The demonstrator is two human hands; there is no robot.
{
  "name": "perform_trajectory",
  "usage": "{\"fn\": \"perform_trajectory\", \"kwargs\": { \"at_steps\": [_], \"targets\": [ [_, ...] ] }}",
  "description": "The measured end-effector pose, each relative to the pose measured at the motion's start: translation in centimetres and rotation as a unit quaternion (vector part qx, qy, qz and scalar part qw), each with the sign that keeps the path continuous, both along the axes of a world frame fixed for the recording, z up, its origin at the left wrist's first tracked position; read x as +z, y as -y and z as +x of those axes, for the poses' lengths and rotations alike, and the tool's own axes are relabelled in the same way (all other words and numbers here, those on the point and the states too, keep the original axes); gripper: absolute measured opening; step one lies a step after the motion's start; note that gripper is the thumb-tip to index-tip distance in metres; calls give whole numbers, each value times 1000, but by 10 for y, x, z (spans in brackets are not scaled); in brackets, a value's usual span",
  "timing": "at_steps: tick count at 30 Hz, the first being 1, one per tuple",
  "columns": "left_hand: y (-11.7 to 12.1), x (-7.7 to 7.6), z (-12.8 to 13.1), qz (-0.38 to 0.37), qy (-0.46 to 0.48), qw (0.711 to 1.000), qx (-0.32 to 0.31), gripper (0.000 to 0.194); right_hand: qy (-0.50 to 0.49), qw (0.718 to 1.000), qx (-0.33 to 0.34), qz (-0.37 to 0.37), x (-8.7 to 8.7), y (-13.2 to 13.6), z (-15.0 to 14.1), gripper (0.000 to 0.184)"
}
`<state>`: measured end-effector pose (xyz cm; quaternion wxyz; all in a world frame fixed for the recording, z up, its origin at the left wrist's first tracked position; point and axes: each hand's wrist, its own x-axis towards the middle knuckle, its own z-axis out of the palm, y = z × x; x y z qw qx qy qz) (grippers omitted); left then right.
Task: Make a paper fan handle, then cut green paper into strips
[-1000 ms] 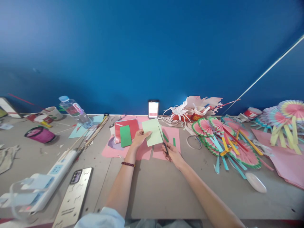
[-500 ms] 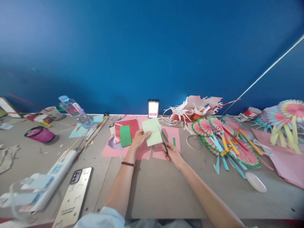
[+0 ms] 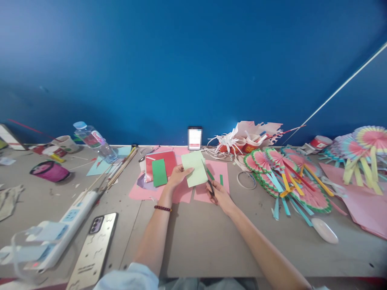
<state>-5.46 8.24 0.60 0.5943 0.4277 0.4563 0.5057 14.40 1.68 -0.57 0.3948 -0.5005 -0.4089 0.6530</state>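
My left hand (image 3: 179, 175) pinches the left edge of a pale green sheet of paper (image 3: 195, 171), thumb on top. In my right hand (image 3: 222, 196) are scissors (image 3: 211, 188) with dark handles, gripped by the finger loops. Their blades reach up along the right edge of the pale green sheet and are partly hidden by it. Beneath lie pink sheets (image 3: 223, 171) with narrow dark green strips (image 3: 221, 179) on them. Left of my left hand, a dark green paper rectangle (image 3: 159, 172) rests on a red packet (image 3: 169, 159).
Folded paper fans (image 3: 284, 173), a tape roll (image 3: 246, 180) and a white mouse (image 3: 325, 230) sit to the right. On the left are a phone (image 3: 95, 249), a power strip (image 3: 69, 225), sticks (image 3: 122, 167) and a tilted water bottle (image 3: 96, 141). A small screen (image 3: 195, 139) leans against the blue wall.
The pale green sheet has shifted very slightly in my left hand's hold, and the scissors sit a little differently at its right edge. Otherwise the scene is almost the same.
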Motion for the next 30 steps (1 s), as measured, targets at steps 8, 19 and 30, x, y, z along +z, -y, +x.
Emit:
{"fn": "perform_trajectory", "kwargs": {
  "at_steps": [8,19,30],
  "targets": [
    [1,0,-1,10,-13,999,-27,57,-16,1000,4,-11,-2,-1,1,59],
    [1,-2,-1,15,-29,998,-56,54,-19,1000,-1,-15,-2,-1,0,57],
    [3,0,0,13,-31,997,-70,53,-17,999,-14,-26,4,1,-2,54]
  ]
}}
